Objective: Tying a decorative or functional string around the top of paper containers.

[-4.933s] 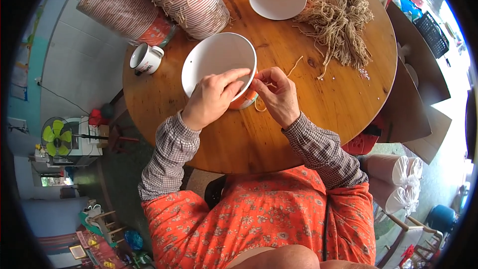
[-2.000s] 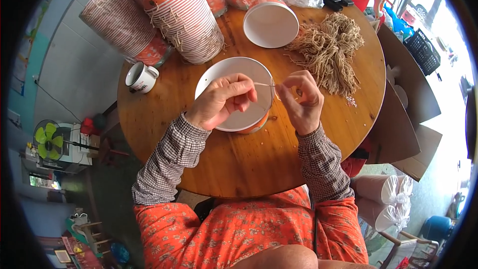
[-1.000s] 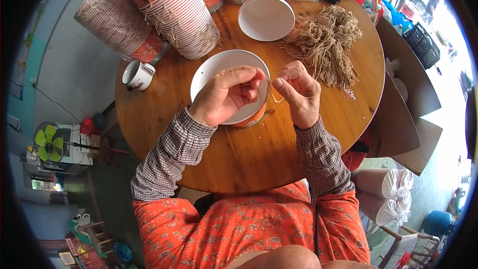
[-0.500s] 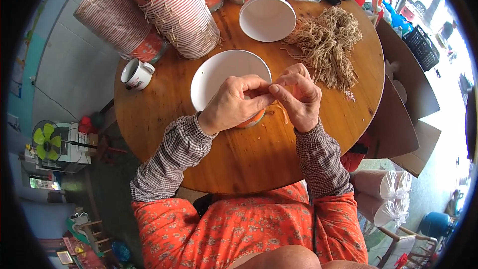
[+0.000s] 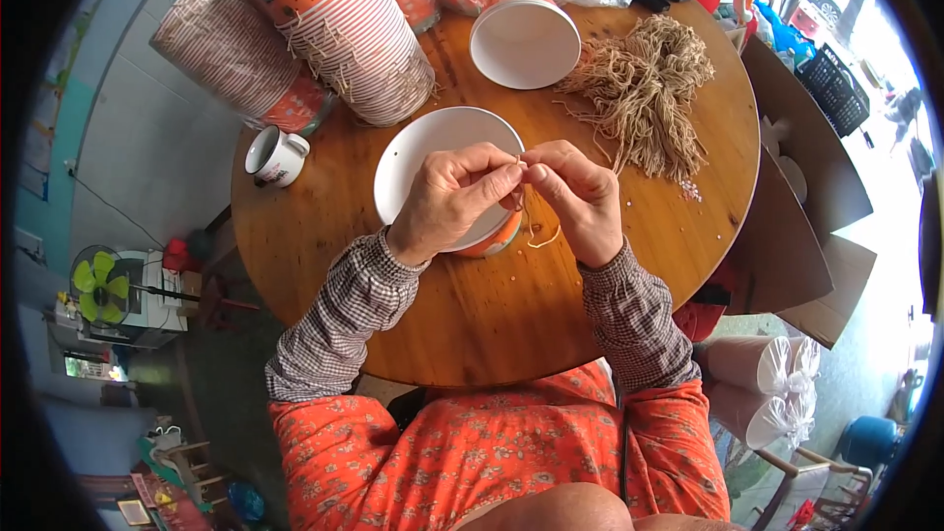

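Observation:
Both hands meet over the near edge of an orange paper tub with a white inside. My left hand pinches a thin tan string between thumb and fingers. Facing it, my right hand pinches the same string close to the left fingertips. A loose end hangs below the fingers in front of the tabletop. Any knot between the fingertips is too small to make out. Behind the hands, the tub's open mouth faces up toward me.
A second paper tub lies tilted farther back. Beside it is a heap of tan strings. Tall stacks of tubs and an enamel mug stand at the left of the round wooden table. Cardboard flaps rise at the right.
My right hand has shifted slightly left and its raised fingers have come down to the string. The loose string end now hangs in a different curve. The view has tilted a little.

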### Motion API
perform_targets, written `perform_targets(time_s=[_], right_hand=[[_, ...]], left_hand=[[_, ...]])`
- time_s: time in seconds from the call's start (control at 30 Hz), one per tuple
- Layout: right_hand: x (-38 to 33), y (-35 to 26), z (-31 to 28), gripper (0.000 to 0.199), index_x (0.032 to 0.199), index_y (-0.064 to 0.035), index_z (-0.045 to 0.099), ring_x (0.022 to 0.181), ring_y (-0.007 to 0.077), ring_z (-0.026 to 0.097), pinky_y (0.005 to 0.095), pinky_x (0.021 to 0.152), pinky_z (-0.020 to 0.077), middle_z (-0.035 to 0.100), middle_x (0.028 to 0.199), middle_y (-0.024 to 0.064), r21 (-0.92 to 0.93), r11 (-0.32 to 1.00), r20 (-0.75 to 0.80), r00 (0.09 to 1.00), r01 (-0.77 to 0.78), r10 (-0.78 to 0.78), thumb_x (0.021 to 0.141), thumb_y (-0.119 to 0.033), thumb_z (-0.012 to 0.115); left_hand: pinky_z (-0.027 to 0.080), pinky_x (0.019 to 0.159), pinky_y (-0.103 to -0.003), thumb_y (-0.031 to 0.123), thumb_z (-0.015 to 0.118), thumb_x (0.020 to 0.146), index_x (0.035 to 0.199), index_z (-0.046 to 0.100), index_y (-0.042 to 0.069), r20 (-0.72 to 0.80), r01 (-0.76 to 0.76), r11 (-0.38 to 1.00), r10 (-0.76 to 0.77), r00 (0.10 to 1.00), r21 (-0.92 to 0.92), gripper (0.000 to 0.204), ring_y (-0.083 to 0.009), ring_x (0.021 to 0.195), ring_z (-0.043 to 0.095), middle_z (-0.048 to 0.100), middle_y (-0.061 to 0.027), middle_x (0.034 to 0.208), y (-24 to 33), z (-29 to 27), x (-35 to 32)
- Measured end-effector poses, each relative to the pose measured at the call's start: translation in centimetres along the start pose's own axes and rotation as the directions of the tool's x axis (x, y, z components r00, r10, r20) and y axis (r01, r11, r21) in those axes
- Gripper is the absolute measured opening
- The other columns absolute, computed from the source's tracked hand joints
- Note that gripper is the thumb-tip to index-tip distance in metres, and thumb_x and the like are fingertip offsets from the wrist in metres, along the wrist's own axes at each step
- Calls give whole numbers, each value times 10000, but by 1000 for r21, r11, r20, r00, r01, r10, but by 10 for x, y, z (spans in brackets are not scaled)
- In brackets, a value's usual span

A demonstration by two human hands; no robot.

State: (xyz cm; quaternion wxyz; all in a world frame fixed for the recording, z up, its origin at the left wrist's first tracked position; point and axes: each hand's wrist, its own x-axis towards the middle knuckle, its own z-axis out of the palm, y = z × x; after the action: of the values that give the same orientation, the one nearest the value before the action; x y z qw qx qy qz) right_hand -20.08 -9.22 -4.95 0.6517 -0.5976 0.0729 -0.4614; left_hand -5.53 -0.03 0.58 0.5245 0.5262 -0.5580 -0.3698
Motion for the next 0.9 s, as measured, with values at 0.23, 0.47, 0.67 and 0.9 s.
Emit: perform_targets(time_s=[0.23, 0.47, 0.67, 0.9], right_hand=[[0, -5, 1, 114, 933, -3, 685, 787, 129, 609, 262, 727, 494, 638, 862, 62, -371, 918, -12, 987, 143, -159, 829, -45, 703], [6, -5, -7, 75, 887, -4, 632, 762, 121, 596, 262, 702, 490, 624, 841, 45, -196, 972, 176, 980, 126, -91, 840, -39, 679], [5, -2, -7, 77, 879, -21, 587, 720, 86, 567, 240, 648, 471, 598, 811, 15, -209, 977, 214, 977, 40, 6, 828, -32, 643], [8, -10, -1, 123, 821, -25, 573, 687, 138, 541, 256, 590, 446, 578, 815, 46, -379, 863, 251, 935, 334, -251, 746, 37, 648]], left_hand=[[509, 682, -249, 97, 562, 946, 893, 621, -42, -84, -32, 976, 51, 995, 216, 160, -111, 752, 637, 637, -45, 781, 1, 5, -7], [491, 682, -282, 96, 534, 950, 862, 570, -12, 36, -123, 933, 118, 992, 338, 144, -147, 730, 618, 612, -66, 762, 12, -2, -8], [488, 714, -259, 135, 516, 971, 882, 579, -8, 95, -33, 972, 11, 995, 233, 180, -105, 752, 599, 620, -39, 779, 10, -6, -11], [509, 696, -223, 103, 580, 949, 938, 624, -32, -94, 67, 997, -64, 993, 32, 143, -77, 765, 624, 661, -36, 820, 8, -1, -13]])
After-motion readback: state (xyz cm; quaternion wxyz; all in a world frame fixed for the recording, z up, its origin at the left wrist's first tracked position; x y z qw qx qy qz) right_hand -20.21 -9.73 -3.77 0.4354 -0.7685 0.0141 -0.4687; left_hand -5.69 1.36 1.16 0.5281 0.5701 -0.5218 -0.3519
